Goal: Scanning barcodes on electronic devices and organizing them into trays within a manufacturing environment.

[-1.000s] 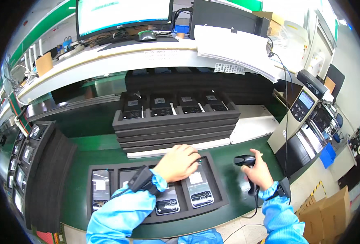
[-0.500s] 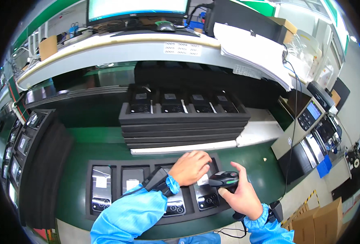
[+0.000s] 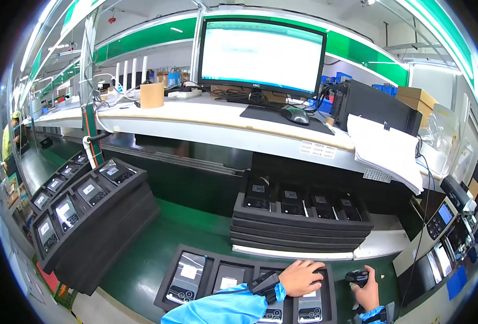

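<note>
A black barcode scanner [image 3: 357, 277] is in the right hand [image 3: 366, 294], just off the right edge of a foam tray [image 3: 209, 272] near the front edge of the green desk [image 3: 142, 270]. The right hand's grip is closed around the scanner, its head pointing toward the tray.

The left hand [image 3: 301, 278] lies palm down over the tray's far right part, covering the upper end of the rightmost phone [image 3: 310, 312]; its grip is loose, with the fingers a little spread, and whether it presses on the phone cannot be told. Four phones lie in the tray's slots, side by side from its left edge to its right edge; the leftmost phone [image 3: 186, 278] shows whole, with a white label.

Toward the desk's back edge stands a tray stack [image 3: 298, 227], its top layer holding four dark phones. A taller pile of trays [image 3: 96, 237] stands by the desk's left edge. Near its right edge is a machine [image 3: 439, 218] with a small lit display. Above the back edge, a shelf [image 3: 212, 119] carries a monitor [image 3: 260, 56], a mouse [image 3: 295, 116] and white papers [image 3: 382, 148].
</note>
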### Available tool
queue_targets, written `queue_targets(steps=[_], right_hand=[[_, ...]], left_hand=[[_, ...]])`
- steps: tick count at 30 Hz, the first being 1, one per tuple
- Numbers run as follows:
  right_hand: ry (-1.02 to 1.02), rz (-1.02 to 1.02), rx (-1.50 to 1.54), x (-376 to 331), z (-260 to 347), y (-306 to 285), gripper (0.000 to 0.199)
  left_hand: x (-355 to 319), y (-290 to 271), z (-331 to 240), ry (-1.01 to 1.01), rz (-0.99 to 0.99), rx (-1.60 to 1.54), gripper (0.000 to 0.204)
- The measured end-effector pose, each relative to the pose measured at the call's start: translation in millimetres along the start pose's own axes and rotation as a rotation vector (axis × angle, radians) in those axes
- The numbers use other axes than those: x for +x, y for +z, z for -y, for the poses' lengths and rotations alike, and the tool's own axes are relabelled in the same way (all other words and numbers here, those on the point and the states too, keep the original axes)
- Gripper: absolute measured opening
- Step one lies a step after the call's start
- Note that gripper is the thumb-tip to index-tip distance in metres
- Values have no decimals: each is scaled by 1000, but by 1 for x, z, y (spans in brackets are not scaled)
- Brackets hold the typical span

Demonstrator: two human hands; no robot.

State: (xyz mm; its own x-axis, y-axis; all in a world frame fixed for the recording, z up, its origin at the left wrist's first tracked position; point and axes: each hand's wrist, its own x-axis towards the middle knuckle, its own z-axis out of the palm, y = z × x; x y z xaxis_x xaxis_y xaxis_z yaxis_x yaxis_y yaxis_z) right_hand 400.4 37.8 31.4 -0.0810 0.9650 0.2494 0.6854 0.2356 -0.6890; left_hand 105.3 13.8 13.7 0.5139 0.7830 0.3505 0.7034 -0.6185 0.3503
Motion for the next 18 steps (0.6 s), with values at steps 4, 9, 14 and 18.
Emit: queue_targets(steps=[4,9,14,18], right_hand=[[6,-30,10,11,-22,11,71],[61,-7,-35,15,-8,17,69],[-51,-87,-99,15,-18,26,69],[78,36,-134,0,11,2,68]], left_hand=[[5,-5,-2,-17,36,10,42],[5,-6,2,-58,46,41,45],[3,-12,-2,-74,57,-4,41],[12,17,3,-25,-70,-65,40]])
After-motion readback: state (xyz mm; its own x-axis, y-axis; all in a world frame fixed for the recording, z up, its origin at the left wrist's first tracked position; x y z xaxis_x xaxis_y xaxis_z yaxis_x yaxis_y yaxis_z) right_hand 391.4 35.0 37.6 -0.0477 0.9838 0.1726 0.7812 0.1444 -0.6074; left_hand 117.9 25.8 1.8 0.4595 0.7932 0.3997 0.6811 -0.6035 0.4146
